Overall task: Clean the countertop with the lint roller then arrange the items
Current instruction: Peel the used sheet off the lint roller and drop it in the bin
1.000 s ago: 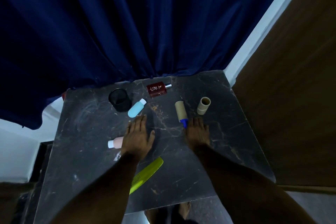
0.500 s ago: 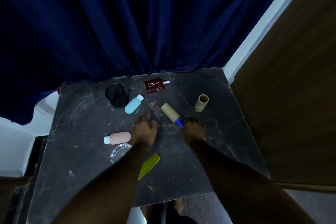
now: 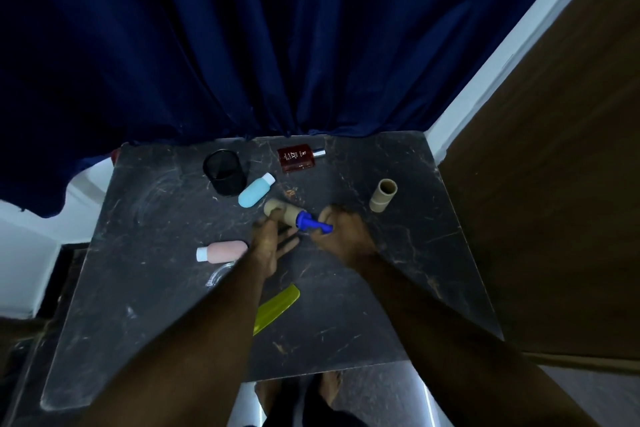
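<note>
Head view shows the lint roller [image 3: 282, 213] in the middle of the countertop [image 3: 156, 288], just beside the blue bottle [image 3: 254, 192]. The right hand [image 3: 346, 236] grips its blue handle, likely to push it along; the left hand [image 3: 273, 246] has straight fingers, one tip touching the roll's end, maybe to steady it. The pink bottle [image 3: 223, 251] and green comb [image 3: 277, 307] lie scattered, not tidied yet.

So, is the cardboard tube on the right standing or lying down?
Standing: the cardboard tube rests on one end on the countertop, open mouth facing up.
</note>
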`<action>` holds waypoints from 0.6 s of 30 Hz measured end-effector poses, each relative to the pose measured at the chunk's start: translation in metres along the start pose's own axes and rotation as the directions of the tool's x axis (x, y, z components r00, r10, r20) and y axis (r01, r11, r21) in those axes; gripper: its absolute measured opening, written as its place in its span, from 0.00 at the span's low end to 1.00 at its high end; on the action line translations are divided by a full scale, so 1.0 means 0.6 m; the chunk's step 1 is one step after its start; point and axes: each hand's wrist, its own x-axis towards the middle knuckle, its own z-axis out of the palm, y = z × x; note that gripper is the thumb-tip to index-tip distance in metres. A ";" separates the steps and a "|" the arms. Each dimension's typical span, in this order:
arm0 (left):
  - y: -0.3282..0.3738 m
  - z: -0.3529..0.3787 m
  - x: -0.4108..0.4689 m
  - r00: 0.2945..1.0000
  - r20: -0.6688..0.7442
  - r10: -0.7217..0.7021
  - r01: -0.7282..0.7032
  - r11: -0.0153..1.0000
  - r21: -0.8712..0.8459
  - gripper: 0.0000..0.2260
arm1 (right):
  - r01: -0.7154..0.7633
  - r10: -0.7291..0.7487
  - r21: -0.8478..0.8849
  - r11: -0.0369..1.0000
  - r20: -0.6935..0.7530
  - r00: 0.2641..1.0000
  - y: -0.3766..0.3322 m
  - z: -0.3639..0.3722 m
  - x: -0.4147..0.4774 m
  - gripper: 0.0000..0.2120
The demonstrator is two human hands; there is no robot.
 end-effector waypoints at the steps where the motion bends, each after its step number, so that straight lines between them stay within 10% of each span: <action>1: 0.008 -0.005 -0.003 0.999 -0.006 0.034 -0.034 0.999 -0.032 0.20 | 0.021 -0.020 0.061 0.998 -0.007 1.000 -0.011 -0.007 0.002 0.10; 5: 0.062 -0.025 -0.032 0.984 -0.017 0.178 -0.179 0.972 -0.154 0.22 | 0.014 0.002 0.445 0.895 -0.036 0.999 -0.058 -0.039 0.006 0.09; 9: 0.117 -0.044 -0.089 0.959 0.023 0.284 -0.262 0.911 -0.319 0.17 | -0.020 0.099 0.932 0.363 -0.017 0.995 -0.105 -0.088 0.003 0.12; 13: 0.149 -0.064 -0.151 0.919 0.082 0.387 -0.314 0.840 -0.442 0.16 | -0.089 0.055 0.993 -0.078 0.094 0.994 -0.163 -0.113 0.001 0.09; 18: 0.172 -0.106 -0.213 0.875 0.092 0.475 -0.369 0.778 -0.509 0.15 | -0.188 -0.072 0.971 -0.151 0.179 0.981 -0.244 -0.097 0.005 0.12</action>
